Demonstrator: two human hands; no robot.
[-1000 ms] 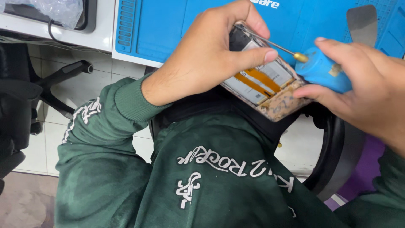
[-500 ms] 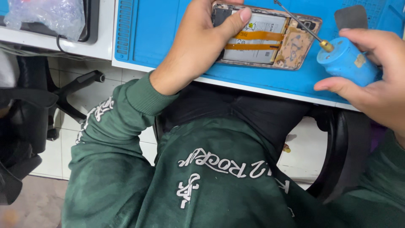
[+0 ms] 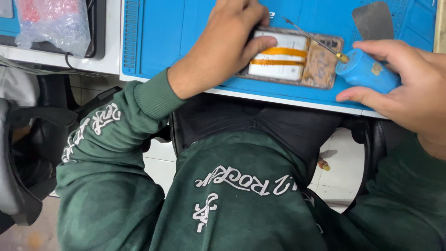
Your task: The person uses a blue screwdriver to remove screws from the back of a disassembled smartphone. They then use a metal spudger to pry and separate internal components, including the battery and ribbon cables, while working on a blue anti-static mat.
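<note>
Phone (image 3: pixel 297 58), opened flat slab | left hand (image 3: pixel 223 46) pinning it | right hand (image 3: pixel 409 88) gripping blue needle-tipped bottle (image 3: pixel 367 72)

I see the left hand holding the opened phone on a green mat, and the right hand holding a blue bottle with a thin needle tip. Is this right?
Not quite: the mat is blue, not green, as the head view shows. The left hand does hold the opened phone, and the right hand the blue bottle.
</note>
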